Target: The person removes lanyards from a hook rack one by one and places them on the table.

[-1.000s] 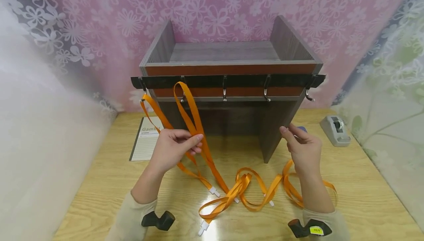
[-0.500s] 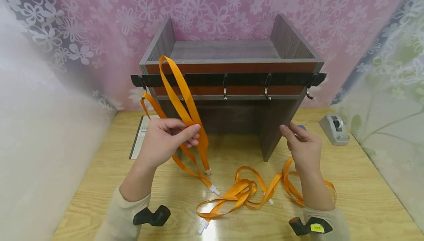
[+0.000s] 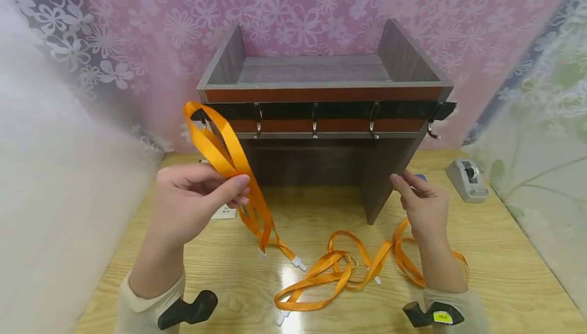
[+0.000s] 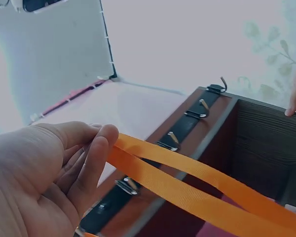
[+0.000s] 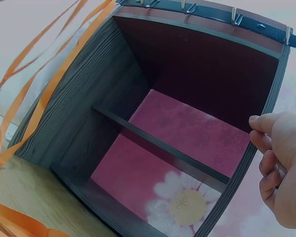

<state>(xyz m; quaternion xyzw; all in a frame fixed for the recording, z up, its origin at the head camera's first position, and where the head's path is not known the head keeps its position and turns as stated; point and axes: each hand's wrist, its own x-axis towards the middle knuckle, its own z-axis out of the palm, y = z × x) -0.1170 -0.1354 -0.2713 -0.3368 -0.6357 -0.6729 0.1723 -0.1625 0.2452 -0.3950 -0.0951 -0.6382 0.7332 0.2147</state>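
In front of the left end of the grey stand [image 3: 314, 71], an orange lanyard [image 3: 236, 153] is held up above the worktop [image 3: 220, 262] by the left hand [image 3: 194, 206]. Thumb and fingers pinch both bands together partway along. Long axis: slanted, from upper left to lower right in the head view; the loop end points up and left, the white clip [image 3: 262, 254] points down. Loop overlaps the leftmost hook [image 3: 205, 124] of the black rail [image 3: 286, 111]; contact between the two cannot be judged from this angle. Left wrist view: bands run from the fingertips toward the lower right, slightly parted.

Right hand [image 3: 425, 206]: thumb and forefinger pinch the front edge of the right side panel [image 3: 387, 176], remaining fingers curled.

A second lanyard [image 3: 284, 250] slants down behind the held one, its clip end low and to the right. Loose lanyards [image 3: 379, 259] lie in loops on the worktop before the stand, reaching beside the right forearm. Four more hooks [image 3: 315, 122] line the rail. Tape dispenser [image 3: 468, 180] sits at far right.
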